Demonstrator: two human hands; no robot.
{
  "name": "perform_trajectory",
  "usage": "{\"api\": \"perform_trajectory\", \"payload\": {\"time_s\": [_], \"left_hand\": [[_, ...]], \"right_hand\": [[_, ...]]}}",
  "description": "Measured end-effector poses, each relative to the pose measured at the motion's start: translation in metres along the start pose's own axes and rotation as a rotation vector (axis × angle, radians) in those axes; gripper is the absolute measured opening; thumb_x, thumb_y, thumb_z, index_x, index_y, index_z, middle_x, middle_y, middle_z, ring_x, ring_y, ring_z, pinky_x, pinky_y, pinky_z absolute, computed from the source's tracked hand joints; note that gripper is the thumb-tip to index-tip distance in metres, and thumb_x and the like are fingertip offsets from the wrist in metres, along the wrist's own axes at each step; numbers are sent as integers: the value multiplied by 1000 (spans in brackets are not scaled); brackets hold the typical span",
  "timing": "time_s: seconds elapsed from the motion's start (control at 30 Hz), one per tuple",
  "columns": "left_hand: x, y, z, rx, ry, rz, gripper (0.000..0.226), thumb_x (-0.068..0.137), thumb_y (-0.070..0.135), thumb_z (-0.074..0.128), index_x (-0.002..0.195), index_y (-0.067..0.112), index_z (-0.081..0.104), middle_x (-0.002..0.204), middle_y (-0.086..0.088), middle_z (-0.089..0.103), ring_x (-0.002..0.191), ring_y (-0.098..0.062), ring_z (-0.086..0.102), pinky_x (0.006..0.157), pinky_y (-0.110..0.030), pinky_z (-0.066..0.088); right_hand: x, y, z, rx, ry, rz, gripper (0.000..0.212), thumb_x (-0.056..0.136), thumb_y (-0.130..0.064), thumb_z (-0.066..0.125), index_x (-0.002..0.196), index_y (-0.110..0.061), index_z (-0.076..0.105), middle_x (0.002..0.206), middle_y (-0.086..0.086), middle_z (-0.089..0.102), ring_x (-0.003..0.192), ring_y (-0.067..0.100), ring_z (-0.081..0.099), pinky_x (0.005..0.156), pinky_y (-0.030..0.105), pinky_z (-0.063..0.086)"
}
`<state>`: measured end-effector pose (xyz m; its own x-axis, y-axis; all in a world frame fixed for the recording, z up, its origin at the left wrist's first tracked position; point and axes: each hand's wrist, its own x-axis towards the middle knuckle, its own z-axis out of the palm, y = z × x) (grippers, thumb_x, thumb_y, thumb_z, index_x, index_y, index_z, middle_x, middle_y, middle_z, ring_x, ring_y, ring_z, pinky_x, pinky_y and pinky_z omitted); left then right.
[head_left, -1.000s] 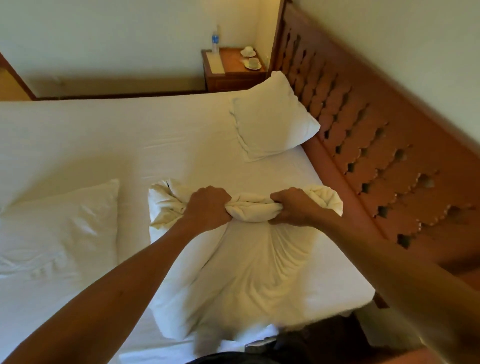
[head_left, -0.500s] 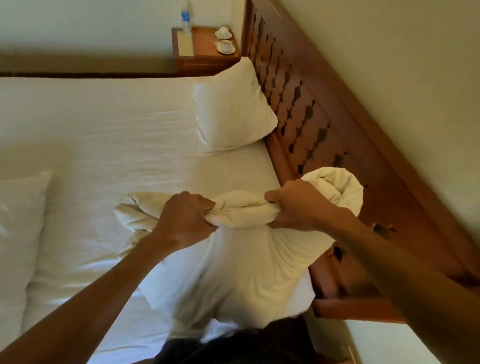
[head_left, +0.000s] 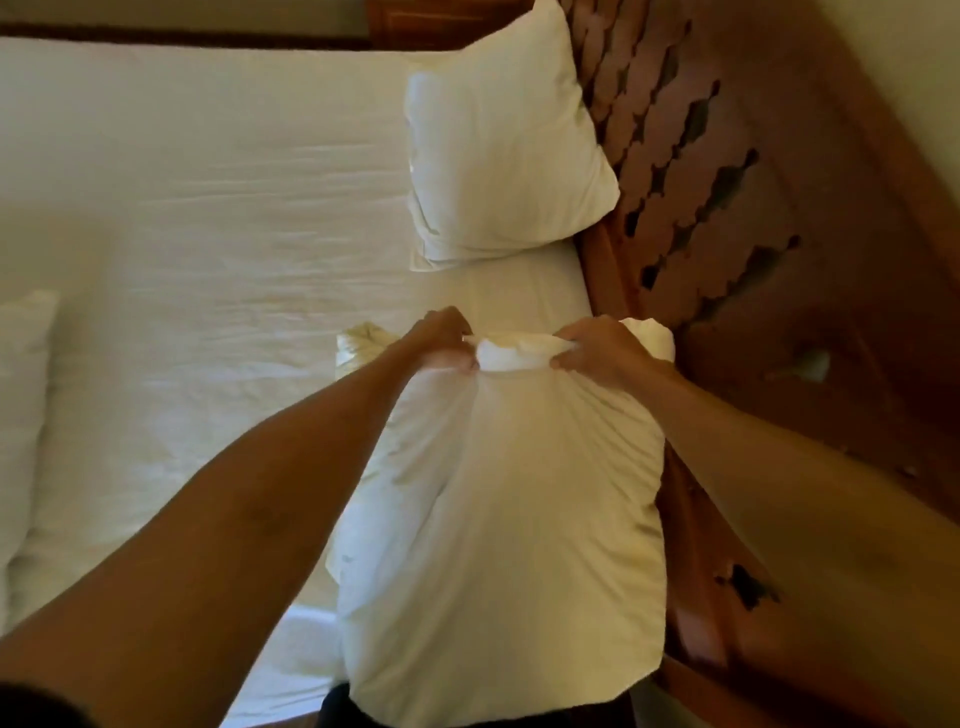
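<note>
Pillow (head_left: 498, 493): plump white cotton, fan-creased, at bed's (head_left: 208, 234) headboard edge.
Grip: left hand (head_left: 441, 343), right hand (head_left: 597, 348) clenched on bunched top.
Change: same hold, shifted toward carved wooden headboard (head_left: 701, 156).

We see the pillow (head_left: 509, 493) cased in matt white cloth — soft, pulled into fine radiating creases below its bunched top edge. The sheet (head_left: 208, 208) looks like the same matt white cloth, smooth but for faint ripples. The far pillow (head_left: 498, 140) is matt white cloth too, plump and lightly wrinkled. The headboard (head_left: 831, 208) is reddish-brown wood — carved, with a dull sheen.
</note>
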<state>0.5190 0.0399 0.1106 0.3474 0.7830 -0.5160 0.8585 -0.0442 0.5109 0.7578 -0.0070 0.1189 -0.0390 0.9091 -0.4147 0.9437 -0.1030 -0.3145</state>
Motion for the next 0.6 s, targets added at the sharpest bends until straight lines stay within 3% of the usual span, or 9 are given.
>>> {"api": "perform_trajectory", "payload": {"time_s": [0.07,0.17,0.23,0.3,0.33,0.4,0.47,0.5,0.6], "left_hand": [[37,-15,-5,-15,101,-27,46,79,25,68,125,24,61,127,-4,61,118,-26,57,96,-36,47],[49,-58,-4,-7,373,-125,52,91,34,58,142,28,45,141,-5,53,131,-28,47,108,-44,36],[37,-104,12,-345,397,-251,69,88,53,63,146,25,38,146,-7,48,133,-28,45,109,-47,37],[14,-145,43,-779,318,-427,97,70,80,62,143,20,42,141,-9,52,123,-27,54,105,-46,42],[-1,-157,60,-930,226,-500,97,70,85,54,140,19,47,135,-8,57,116,-24,58,100,-42,45],[-25,-170,96,-1139,68,-575,72,89,74,34,135,21,51,120,-4,65,102,-18,63,84,-33,51],[-30,-180,121,-1277,64,-596,60,98,61,29,134,19,51,106,-1,71,90,-14,69,67,-29,57],[-28,-178,123,-1317,69,-582,61,98,60,33,136,16,51,106,-4,72,90,-18,71,65,-32,59],[-27,-166,118,-1385,117,-550,63,91,67,46,131,20,59,116,-12,69,104,-29,67,83,-46,55]], "right_hand": [[23,22,25,47,204,90,51,88,-51,40,117,-18,66,118,6,66,111,29,60,95,47,45],[5,49,66,429,265,329,69,89,-55,58,146,-20,42,149,4,43,136,24,40,112,46,32],[-23,62,97,696,160,530,95,78,-71,62,154,-27,24,157,-1,30,143,24,31,116,47,29],[-39,78,125,851,165,732,114,61,-92,53,153,-32,22,155,0,33,140,28,36,114,50,32],[-42,84,136,885,165,790,116,59,-95,49,152,-31,24,154,1,35,138,29,38,113,51,33],[-46,92,151,904,153,857,121,56,-98,46,152,-28,26,152,3,38,135,30,41,113,50,33],[-43,91,151,894,175,892,120,56,-98,46,150,-24,33,149,5,43,132,32,45,111,49,36],[-39,89,145,879,219,895,115,60,-96,47,146,-21,40,145,7,47,128,33,49,109,48,38],[-20,84,125,800,352,860,85,81,-74,55,137,-11,50,138,12,55,123,34,53,101,35,40]]}}
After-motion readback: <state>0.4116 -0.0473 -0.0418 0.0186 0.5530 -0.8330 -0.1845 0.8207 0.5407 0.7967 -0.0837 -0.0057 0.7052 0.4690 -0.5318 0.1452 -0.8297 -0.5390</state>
